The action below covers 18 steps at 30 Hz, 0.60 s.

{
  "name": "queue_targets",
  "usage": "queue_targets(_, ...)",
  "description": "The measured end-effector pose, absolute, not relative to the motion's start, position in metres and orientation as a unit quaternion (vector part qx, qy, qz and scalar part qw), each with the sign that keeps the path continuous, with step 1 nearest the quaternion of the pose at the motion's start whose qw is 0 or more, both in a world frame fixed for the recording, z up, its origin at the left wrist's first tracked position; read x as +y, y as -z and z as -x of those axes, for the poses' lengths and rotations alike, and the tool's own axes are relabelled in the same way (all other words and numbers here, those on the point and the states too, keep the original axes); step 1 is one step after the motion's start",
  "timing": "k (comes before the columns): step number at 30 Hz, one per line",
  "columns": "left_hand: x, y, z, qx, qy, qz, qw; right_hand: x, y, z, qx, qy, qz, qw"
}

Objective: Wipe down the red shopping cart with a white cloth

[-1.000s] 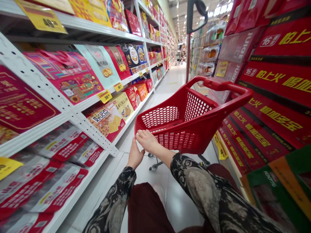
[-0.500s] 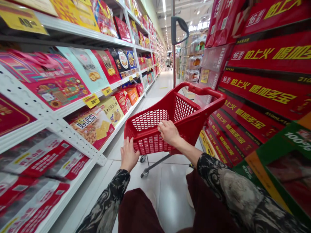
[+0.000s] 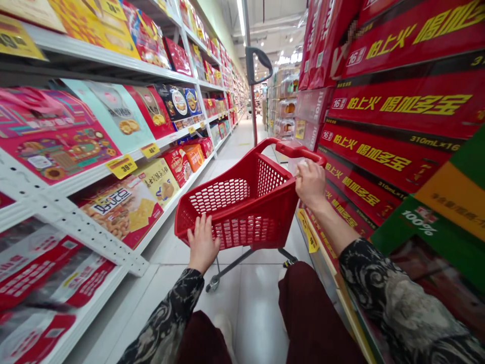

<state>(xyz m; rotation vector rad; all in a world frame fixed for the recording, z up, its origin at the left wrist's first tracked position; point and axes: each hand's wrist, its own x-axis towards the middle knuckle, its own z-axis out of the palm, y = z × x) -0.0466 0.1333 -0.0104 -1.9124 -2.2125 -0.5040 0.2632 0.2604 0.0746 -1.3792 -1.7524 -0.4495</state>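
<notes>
My left hand [image 3: 203, 245] lies open against the red shopping cart's [image 3: 282, 215] side; right hand [image 3: 311, 184] curled near its handle [image 3: 295, 150], grip closure can't tell. Cart's between shelves [image 3: 87, 175] and stacked drink cartons [image 3: 379, 151].

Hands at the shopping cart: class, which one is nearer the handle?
The right hand, up beside the red handle; the left hand is lower, towards the other end of the basket.

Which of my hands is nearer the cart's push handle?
Right. Your right hand is close beside the handle; your left hand is farther off, at the side of the basket.
</notes>
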Motion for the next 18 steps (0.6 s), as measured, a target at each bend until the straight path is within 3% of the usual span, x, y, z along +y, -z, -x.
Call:
queue_targets(8,0.132,0.007,0.034,-0.734,0.146,0.66,0.064,0.24,-0.025,-0.203,-0.836,0.135,0.404,0.345)
queue_targets(18,0.077,0.042,0.083,-0.825,0.14,0.546,0.047,0.205,0.012,-0.068,-0.912,0.09,0.165,0.365)
